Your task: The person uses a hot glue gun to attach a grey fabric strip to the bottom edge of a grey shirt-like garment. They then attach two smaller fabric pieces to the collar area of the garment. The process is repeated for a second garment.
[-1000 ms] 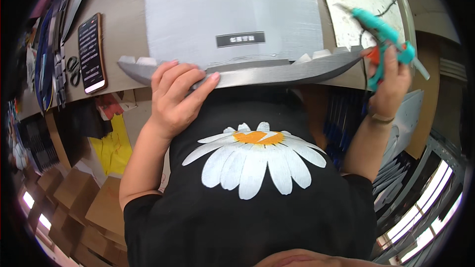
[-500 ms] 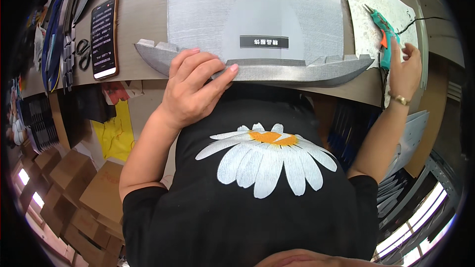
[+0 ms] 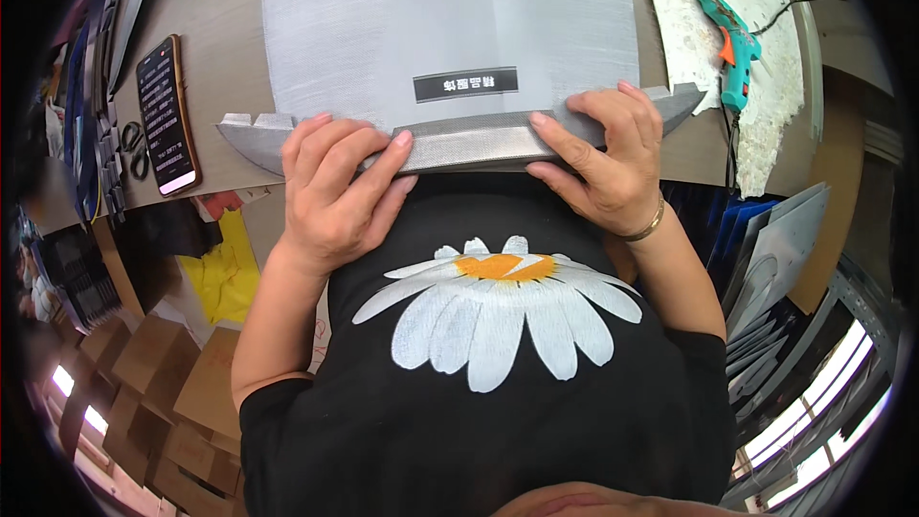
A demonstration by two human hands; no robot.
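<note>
A large grey woven-looking sheet [image 3: 335,38] lies on the table, with a small dark label [image 3: 465,84] on it. Along its near edge runs a stiff grey folded strip [image 3: 464,146], whose curved, notched ends stick out on both sides. My left hand [image 3: 335,182] is closed on the strip left of its middle, fingers over the top and thumb at the front. To the right of the middle, my right hand [image 3: 608,153] pinches the same strip, index finger on top and thumb below. Part of the strip is hidden behind my fingers.
A teal glue gun [image 3: 729,48] with an orange trigger and a cord lies on a stained white sheet [image 3: 780,67] at the right. On the left are a phone [image 3: 167,115] and dark-handled scissors [image 3: 135,148]. Cardboard boxes [image 3: 206,378] are stacked below left.
My right hand has left the glue gun, which now lies on the white sheet, and has come to grip the strip. My left hand still holds the strip.
</note>
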